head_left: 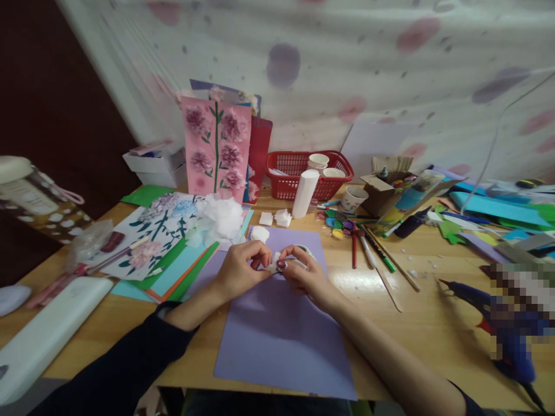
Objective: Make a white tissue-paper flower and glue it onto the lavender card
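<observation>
My left hand and my right hand meet over a purple sheet of paper. Both pinch a small piece of white tissue paper between thumbs and fingers; its lower part is hidden by the fingertips. Just beyond my left hand lies a small white tissue ball at the sheet's far edge. Behind my right fingers a pale round rim, perhaps a tape roll, shows in part. Farther back sit small stacks of white tissue squares. A fluffy white tissue pile rests to the left.
A pink flower card stands at the back beside a red basket and a white paper roll. Pens, brushes and paint pots lie to the right, with a blue glue gun near the right edge. Coloured sheets spread leftward.
</observation>
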{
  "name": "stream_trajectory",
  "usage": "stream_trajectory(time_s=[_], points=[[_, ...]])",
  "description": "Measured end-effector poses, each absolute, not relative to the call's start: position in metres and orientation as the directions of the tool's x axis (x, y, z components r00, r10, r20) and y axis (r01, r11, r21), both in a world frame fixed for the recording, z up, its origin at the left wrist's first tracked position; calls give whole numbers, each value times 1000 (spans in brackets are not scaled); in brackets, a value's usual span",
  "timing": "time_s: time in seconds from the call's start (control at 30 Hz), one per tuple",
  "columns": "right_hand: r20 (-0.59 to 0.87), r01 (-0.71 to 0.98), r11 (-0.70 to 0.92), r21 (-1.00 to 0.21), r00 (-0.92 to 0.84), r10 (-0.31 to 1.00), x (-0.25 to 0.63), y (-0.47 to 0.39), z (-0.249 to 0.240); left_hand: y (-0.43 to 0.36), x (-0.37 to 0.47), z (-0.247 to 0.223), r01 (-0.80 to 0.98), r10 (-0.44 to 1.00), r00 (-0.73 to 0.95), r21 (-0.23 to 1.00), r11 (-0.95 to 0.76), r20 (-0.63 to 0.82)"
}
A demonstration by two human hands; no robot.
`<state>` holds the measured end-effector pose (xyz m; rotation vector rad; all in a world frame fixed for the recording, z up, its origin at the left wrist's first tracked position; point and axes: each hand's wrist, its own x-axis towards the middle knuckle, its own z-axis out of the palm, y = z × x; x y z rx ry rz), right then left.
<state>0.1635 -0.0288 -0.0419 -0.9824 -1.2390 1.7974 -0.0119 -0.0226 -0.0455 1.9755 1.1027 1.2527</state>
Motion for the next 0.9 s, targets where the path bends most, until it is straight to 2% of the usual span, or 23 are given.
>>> stream_trajectory(time_s=[0.17,0.53,0.7,0.9], points=[[-185,-168,-296,-940,-477,859,165,-30,-41,-24,-10,-45,350,858,237,784,-513,455],[-130,-124,-194,-973,-402,907,164,-26,-47,-23,-11,-49,333,902,237,842,-425,361],[-118,-152,-171,-974,-307,944,165,-24,-48,-24,-11,-43,194,901,291,902,-385,322],[-77,-179,-132,-975,-286,955,167,-22,-51,-21,-12,-42,152,947,175,942,-298,271]])
